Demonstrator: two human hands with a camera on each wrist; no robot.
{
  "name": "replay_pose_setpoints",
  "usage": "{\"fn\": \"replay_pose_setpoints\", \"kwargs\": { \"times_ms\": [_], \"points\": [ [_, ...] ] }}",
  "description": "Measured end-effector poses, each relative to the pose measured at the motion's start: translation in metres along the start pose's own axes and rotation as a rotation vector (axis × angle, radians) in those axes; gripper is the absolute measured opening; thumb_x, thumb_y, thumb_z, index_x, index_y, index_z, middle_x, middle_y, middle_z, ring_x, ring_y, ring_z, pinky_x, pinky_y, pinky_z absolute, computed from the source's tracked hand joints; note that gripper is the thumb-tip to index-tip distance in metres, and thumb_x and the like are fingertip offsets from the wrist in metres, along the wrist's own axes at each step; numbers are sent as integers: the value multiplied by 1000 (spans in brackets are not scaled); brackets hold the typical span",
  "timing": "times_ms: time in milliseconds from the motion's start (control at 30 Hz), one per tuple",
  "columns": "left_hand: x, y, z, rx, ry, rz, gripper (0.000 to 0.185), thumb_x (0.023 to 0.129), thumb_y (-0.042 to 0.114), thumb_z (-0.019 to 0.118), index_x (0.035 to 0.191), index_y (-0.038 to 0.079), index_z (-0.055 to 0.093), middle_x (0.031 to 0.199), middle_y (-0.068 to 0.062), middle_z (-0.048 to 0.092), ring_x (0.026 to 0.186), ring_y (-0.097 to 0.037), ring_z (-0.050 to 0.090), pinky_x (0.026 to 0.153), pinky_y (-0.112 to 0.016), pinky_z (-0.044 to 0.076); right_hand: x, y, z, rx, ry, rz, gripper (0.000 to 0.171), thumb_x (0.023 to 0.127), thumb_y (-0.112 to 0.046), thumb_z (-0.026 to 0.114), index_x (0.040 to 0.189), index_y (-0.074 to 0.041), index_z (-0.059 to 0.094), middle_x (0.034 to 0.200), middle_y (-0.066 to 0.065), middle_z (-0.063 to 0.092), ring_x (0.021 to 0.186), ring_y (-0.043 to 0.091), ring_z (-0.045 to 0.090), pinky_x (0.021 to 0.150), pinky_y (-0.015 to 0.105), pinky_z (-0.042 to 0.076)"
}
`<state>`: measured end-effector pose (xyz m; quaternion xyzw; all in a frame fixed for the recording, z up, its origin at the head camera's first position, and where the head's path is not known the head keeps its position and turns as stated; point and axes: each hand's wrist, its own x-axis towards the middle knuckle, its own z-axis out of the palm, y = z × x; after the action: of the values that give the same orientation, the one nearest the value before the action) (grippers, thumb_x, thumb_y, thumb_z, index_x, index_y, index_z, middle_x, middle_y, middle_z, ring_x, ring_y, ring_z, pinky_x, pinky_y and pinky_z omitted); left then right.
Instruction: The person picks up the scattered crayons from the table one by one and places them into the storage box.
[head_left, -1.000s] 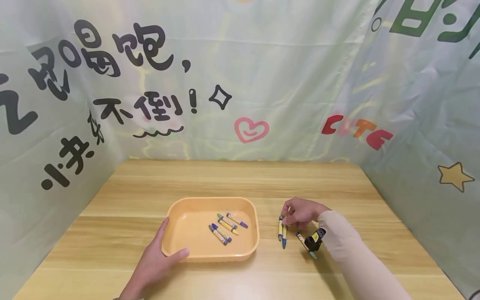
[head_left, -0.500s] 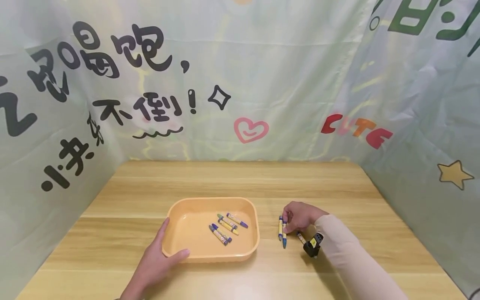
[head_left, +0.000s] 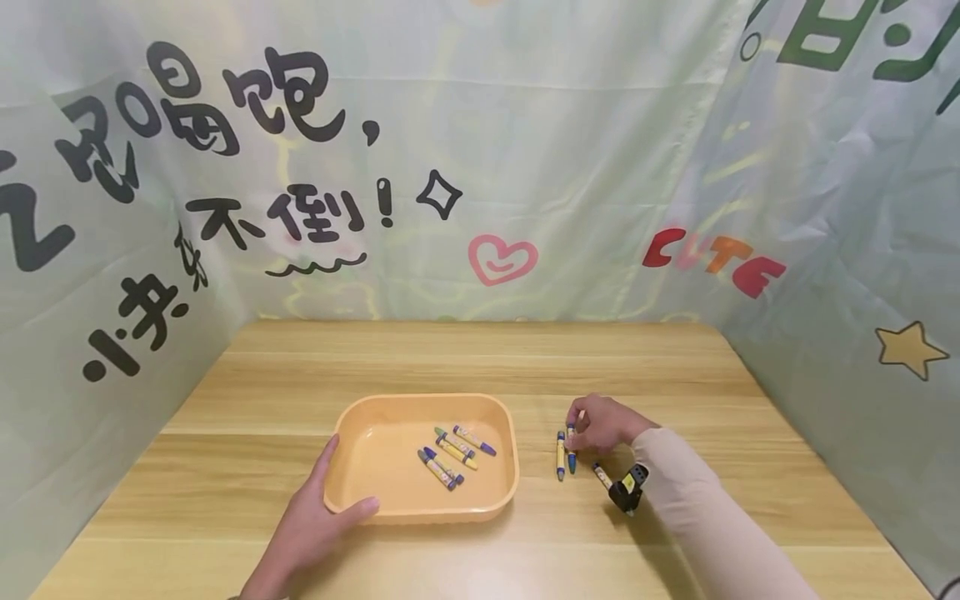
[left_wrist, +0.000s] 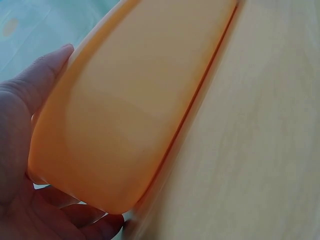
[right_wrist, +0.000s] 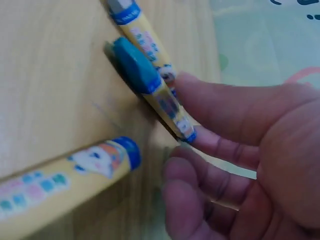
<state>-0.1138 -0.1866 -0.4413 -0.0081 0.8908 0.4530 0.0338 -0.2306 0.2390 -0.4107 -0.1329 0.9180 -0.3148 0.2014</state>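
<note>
The teal-tipped crayon [head_left: 572, 461] was in the right hand [head_left: 607, 423], beyond the right edge of the tray [head_left: 435, 397], its coloured tip toward the table's near edge. Thumb and forefinger appeared clamped on its back part, and the other fingers were curled in the right wrist view; whether the crayon was wholly off the table [head_left: 637, 367] could not be told. A grey-tipped crayon [head_left: 560, 457] lay just to its left, nearly parallel, with a narrow gap between them in the head view. A third crayon [right_wrist: 95, 170] lay closer to the table's near edge, partly hidden from the head camera by the black wrist camera [head_left: 628, 490].

The left hand [head_left: 311, 508] gripped the tray at its near left corner, thumb over the near rim and fingers curled against the outside of the left end. Inside, a loose group of crayons [head_left: 456, 454] lay toward the tray's right edge.

By its look, the teal-tipped crayon was light and stiff, with a smooth sleeve likely to roll or slip a little, and brittle enough to snap if bent. The middle of the sleeve seemed the best hold; a pinch at the back would let the tip swing, and the bare tip might smear. The tray looked light and firm, steadiest when held by its rim.
</note>
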Motion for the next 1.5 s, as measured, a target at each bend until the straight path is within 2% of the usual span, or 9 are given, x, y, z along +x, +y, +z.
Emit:
{"fn": "replay_pose_setpoints", "kwargs": {
  "times_ms": [200,400,633,800,1067,1300,1500],
  "points": [
    [-1,1,-1,-10,-5,-14,110,79,44,78,157,16,5,142,-32,41,115,-37,56,96,-55,43,1,-4,-1,32,-33,-35,27,82,-5,76,98,-2,55,60,2,56,44,10,43,46,23,38],
    [0,0,-1,-14,1,-10,111,79,45,78,157,16,5,144,-32,39,117,-39,55,98,-57,41,5,-9,-3,148,1,10,27,83,7,65,105,1,49,73,9,58,56,16,54,52,28,47],
    [0,-2,1,-16,8,4,109,79,45,78,157,16,7,144,-31,39,119,-40,53,99,-57,40,10,-19,-8,244,-5,18,32,83,7,58,113,3,49,84,13,55,64,20,57,56,36,54],
    [-1,-2,1,-8,10,16,109,79,44,77,157,15,7,145,-32,37,120,-41,52,99,-58,39,14,-35,-12,256,-36,-13,33,87,5,55,119,5,48,91,15,54,71,23,59,62,41,56],
    [0,-2,0,-11,12,17,109,79,45,77,157,16,7,146,-31,36,120,-41,52,99,-58,39,24,-58,-10,290,-65,-37,30,91,2,53,121,4,48,97,17,53,70,24,61,65,43,57],
    [1,-1,0,-3,10,32,108,80,44,77,157,14,7,145,-32,37,118,-40,54,99,-57,40,31,-77,-4,314,-84,-68,32,90,3,52,122,4,49,95,17,54,69,24,62,69,49,57],
    [0,-1,0,10,10,25,109,80,45,76,157,14,6,148,-31,33,122,-45,49,99,-60,38,37,-91,3,329,-101,-86,32,91,0,56,122,4,49,95,17,56,70,24,63,68,47,57]
  ]
}}
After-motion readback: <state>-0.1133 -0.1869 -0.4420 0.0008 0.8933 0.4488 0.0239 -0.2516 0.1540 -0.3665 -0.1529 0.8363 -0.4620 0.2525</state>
